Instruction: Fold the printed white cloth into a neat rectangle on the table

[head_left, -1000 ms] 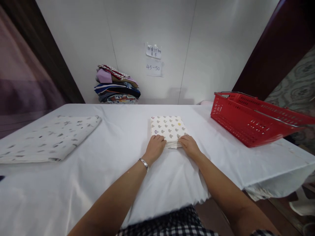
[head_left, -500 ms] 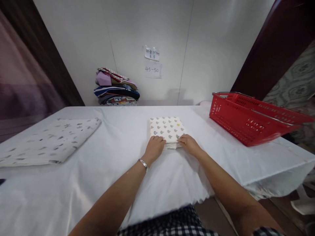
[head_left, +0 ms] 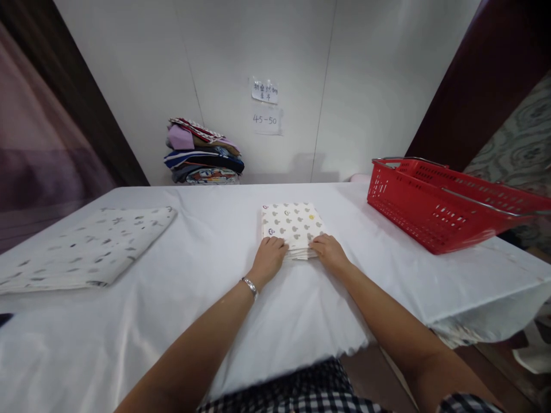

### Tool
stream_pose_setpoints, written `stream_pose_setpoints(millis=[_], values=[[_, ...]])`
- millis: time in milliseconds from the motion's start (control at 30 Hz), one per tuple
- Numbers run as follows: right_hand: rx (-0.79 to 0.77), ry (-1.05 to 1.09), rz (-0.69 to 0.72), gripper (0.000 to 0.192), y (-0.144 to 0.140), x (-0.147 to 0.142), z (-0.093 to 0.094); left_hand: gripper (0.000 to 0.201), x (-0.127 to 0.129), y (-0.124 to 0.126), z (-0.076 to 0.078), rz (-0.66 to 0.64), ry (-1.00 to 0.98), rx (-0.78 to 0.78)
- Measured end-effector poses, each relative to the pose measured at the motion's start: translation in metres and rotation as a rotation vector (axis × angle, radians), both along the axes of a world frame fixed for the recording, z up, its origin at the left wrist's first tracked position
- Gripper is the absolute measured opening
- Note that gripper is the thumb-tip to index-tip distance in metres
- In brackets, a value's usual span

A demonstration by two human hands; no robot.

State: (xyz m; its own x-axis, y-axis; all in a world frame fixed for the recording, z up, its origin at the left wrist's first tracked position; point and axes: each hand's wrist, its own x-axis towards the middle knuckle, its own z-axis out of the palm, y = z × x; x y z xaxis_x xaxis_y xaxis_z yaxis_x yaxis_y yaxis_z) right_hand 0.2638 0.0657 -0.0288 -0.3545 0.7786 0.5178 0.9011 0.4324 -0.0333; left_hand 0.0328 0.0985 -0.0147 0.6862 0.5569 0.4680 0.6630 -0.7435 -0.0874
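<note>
Left grip (head_left: 272, 254) and right grip (head_left: 328, 250) are bent nearly closed on the near corners of the folded cloth (head_left: 295, 221), on the table (head_left: 215, 223), left of the basket (head_left: 434, 215). A hard pull might bunch the loose white cover (head_left: 150, 321). The right arm (head_left: 383, 304) could bump the basket if it swings wide. Uneven tugging could make the thin layers (head_left: 300, 254) slip crooked.

The small cloth (head_left: 291, 222) is patterned with grey motifs on cream, one picked out in yellow. The large cloth (head_left: 88, 244) is flecked grey on white. The desk (head_left: 210, 229) is covered in white, the basket (head_left: 424, 215) coloured red, the sleeve (head_left: 464, 404) checked black-and-white.
</note>
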Motion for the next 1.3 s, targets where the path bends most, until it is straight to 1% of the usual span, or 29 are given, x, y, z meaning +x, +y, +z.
stream_pose_setpoints(millis=[200, 267, 367, 500, 700, 933, 1167, 1300], values=[[-0.094, 0.008, 0.105, 0.025, -0.001, 0.006, 0.010, 0.018, 0.000, -0.007, 0.004, 0.013, -0.002, -0.041], [-0.119, 0.021, 0.142, 0.024, -0.002, 0.008, 0.012, 0.016, 0.001, -0.009, 0.007, 0.018, -0.001, -0.068], [-0.142, 0.050, 0.160, 0.023, -0.003, 0.008, 0.014, 0.011, 0.003, -0.010, 0.012, 0.023, 0.009, -0.121], [-0.160, 0.059, 0.134, 0.023, -0.002, 0.008, 0.015, 0.011, 0.006, -0.008, 0.016, 0.037, 0.016, -0.141], [-0.193, 0.013, 0.065, 0.023, 0.000, 0.005, 0.012, 0.019, 0.005, -0.005, 0.014, 0.024, -0.039, -0.160], [-0.133, 0.036, -0.002, 0.024, -0.004, 0.001, 0.006, 0.022, 0.005, -0.004, 0.010, 0.024, -0.053, -0.128], [-0.093, 0.051, 0.017, 0.025, -0.001, 0.001, 0.002, 0.016, 0.005, -0.006, 0.006, -0.018, -0.096, -0.137], [-0.104, 0.084, 0.057, 0.024, -0.004, 0.002, 0.006, 0.014, 0.005, -0.005, 0.006, 0.008, -0.079, -0.155]])
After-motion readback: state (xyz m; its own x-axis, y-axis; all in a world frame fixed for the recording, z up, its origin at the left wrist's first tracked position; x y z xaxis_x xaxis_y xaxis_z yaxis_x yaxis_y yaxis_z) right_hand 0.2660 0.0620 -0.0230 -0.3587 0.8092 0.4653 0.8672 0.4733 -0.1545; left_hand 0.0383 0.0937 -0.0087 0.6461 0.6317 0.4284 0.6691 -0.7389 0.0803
